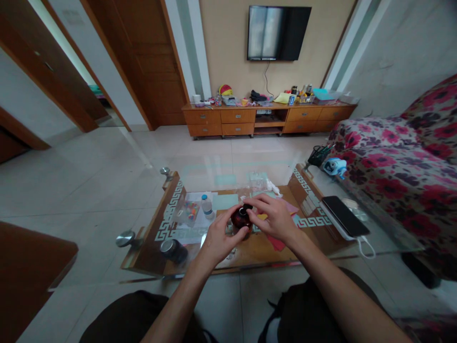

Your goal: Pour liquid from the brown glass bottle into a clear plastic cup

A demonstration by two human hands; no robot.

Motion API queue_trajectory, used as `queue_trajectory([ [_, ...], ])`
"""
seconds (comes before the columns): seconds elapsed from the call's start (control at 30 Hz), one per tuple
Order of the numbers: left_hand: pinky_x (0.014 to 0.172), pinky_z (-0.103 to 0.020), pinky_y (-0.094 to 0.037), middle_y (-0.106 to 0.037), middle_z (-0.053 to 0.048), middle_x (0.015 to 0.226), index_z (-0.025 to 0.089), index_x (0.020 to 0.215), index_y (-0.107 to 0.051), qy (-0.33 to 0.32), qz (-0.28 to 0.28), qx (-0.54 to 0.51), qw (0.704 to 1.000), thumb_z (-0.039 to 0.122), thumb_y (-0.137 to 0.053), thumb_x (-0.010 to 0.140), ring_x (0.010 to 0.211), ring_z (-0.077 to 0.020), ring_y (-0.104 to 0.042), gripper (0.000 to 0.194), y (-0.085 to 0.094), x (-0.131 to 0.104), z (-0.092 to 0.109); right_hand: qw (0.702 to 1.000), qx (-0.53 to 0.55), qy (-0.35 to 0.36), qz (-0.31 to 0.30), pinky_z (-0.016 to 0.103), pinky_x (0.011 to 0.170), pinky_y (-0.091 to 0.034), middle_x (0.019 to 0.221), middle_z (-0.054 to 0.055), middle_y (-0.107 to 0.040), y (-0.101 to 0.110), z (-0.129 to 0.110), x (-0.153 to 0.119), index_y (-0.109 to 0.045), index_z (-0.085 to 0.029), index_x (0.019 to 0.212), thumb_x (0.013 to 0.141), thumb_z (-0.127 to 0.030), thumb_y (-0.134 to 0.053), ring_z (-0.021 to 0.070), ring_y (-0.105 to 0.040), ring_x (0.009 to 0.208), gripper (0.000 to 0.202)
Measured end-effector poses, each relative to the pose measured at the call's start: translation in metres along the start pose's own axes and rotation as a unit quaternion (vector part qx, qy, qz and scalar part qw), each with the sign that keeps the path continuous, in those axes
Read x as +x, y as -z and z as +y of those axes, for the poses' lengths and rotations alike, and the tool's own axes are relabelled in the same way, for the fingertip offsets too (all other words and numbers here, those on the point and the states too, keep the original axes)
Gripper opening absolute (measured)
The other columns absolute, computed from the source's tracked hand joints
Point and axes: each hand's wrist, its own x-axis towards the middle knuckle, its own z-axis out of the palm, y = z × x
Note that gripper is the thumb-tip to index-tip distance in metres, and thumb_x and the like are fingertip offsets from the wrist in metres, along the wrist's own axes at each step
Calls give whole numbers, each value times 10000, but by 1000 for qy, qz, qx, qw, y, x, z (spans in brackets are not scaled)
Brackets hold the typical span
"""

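A small dark reddish-brown bottle with a dark top stands between my hands, above the glass table's middle. My left hand is wrapped round its left side, with the thumb across the near side. My right hand has its thumb and fingers at the dark top, from the right. Part of the bottle is hidden behind my fingers. To the left of it are a clear plastic bottle with a blue cap and a dark jar with a metallic lid.
A phone with a white cable lies at the right of the glass table. Beyond it are a blue toy and a black pen holder. Papers show beneath the glass. A flowered sofa stands to the right.
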Motion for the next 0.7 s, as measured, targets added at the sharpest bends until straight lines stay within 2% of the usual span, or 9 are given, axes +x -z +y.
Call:
queue_trajectory([
  [0.23, 1108, -440, -532, -660, -66, 1444, 303, 1532, -528, -4, 4, 3, 1000, 379, -766, 928, 1280, -266, -654, 654, 2, 0, -2, 999, 29, 28, -31, 395, 849, -599, 1195, 66, -714, -6, -6, 1, -662, -356, 1418, 1020, -255, -627, 236, -694, 1010, 413],
  [0.37, 1086, -440, -541, -676, -73, 1412, 292, 1518, -543, -2, 5, 5, 1000, 376, -767, 925, 1252, -270, -665, 640, 2, 0, -2, 998, 39, 18, -41, 413, 863, -596, 1192, 67, -706, -6, -7, 0, -664, -363, 1411, 1017, -242, -630, 240, -686, 1013, 413],
  [0.57, 1080, -438, -544, -681, -67, 1404, 300, 1496, -562, -2, -1, 2, 1000, 360, -766, 924, 1248, -272, -666, 610, 4, 0, 4, 996, 59, 32, -59, 405, 855, -580, 1234, 58, -689, -5, -9, 1, -655, -384, 1399, 969, -117, -593, 240, -676, 1037, 510],
  [0.63, 1071, -430, -548, -694, -58, 1382, 308, 1488, -569, -1, 0, 2, 1000, 351, -768, 923, 1227, -263, -676, 601, 4, 0, 6, 997, 52, 5, -60, 392, 840, -564, 1191, 62, -694, -6, -11, 2, -673, -351, 1349, 990, -177, -620, 236, -672, 1008, 402],
  [0.7, 1090, -422, -538, -685, -46, 1403, 326, 1498, -558, -5, -2, -4, 1000, 329, -765, 924, 1251, -253, -667, 610, 4, 0, 8, 997, 35, -41, -57, 370, 789, -540, 1069, 58, -701, -6, -13, 4, -698, -295, 1231, 983, -318, -703, 228, -662, 913, 249],
])
